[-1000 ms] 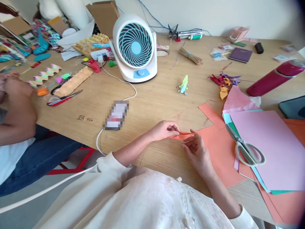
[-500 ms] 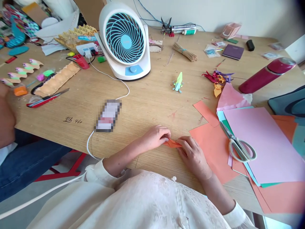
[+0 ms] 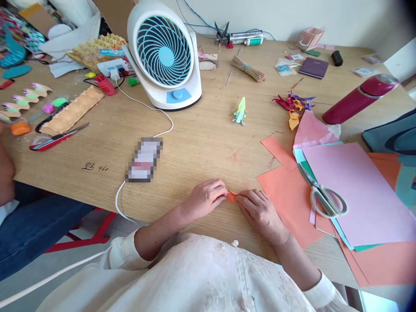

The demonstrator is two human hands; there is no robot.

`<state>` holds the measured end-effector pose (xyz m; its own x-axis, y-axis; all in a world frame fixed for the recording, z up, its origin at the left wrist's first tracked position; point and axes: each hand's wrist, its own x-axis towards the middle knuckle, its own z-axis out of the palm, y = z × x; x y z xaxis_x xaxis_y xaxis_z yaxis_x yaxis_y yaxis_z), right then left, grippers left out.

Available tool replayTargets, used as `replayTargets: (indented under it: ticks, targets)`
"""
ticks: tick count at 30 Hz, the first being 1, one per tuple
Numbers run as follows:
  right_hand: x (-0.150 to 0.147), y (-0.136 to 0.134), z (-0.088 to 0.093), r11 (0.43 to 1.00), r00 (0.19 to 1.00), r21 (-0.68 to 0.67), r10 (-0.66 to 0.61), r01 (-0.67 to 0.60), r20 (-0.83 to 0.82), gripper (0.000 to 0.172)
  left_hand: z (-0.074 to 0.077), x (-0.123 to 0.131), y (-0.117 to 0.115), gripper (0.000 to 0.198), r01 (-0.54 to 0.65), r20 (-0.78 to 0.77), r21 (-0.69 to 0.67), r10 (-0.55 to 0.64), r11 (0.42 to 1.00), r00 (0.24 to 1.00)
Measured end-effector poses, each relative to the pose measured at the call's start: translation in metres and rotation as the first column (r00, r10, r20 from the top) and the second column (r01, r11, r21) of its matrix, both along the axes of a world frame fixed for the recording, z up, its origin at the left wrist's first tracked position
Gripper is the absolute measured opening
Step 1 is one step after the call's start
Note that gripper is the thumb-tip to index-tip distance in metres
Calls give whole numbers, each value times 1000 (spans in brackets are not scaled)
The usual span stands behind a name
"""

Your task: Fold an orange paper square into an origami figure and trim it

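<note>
A small folded piece of orange paper [image 3: 232, 196] lies low over the table's near edge, between my two hands. My left hand [image 3: 208, 197] is closed on its left end, thumb and fingers pinched together. At the paper's right end my right hand [image 3: 260, 212] grips it with fingertips bent down. Both hands cover much of the paper, so only its middle shows. Just right of my right hand lie flat orange sheets [image 3: 289, 203]. Farther up the table stands a folded green and blue paper figure [image 3: 240, 112].
Scissors [image 3: 326, 197] rest on a pink sheet [image 3: 360, 195] at the right, near a maroon flask [image 3: 360, 99]. A white fan [image 3: 196, 82] stands at the back; a phone [image 3: 144, 159] with a white cable lies left. Another person's arm [image 3: 4, 169] is at the far left.
My left hand has shifted slightly down and left along the paper's end, and less of the orange paper shows between my hands. The whole view has tilted a little.
</note>
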<state>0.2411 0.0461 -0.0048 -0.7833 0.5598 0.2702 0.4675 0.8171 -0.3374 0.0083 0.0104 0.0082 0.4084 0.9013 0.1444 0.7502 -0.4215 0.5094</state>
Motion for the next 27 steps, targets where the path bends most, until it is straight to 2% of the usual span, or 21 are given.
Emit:
replayTargets:
  ticks: [3,11,16,21,23,27]
  targets:
    - [0,0,1,1000,1000,11,3,-3,-14,20,-3,1,1,17,15,-24,38,-14,999,1000]
    - [-3,-3,7,999,999,-12,33,-33,-18,18,-5,2,-3,15,95,-96,87,-87,992,992]
    - [-5,-2,8,995,997,-79,52,-57,-63,16,-2,0,-1,13,174,-168,126,-152,977,974]
    - [-7,-2,7,990,997,-140,15,-26,-76,12,-9,-6,2,19,223,-193,215,-182,951,964]
    - [-8,-4,6,993,998,-115,18,-25,-57,11,-11,-7,2,19,213,-168,216,-179,953,969]
    - [-10,-10,3,998,999,39,44,-45,25,17,-8,-7,1,18,205,-132,211,-179,956,975]
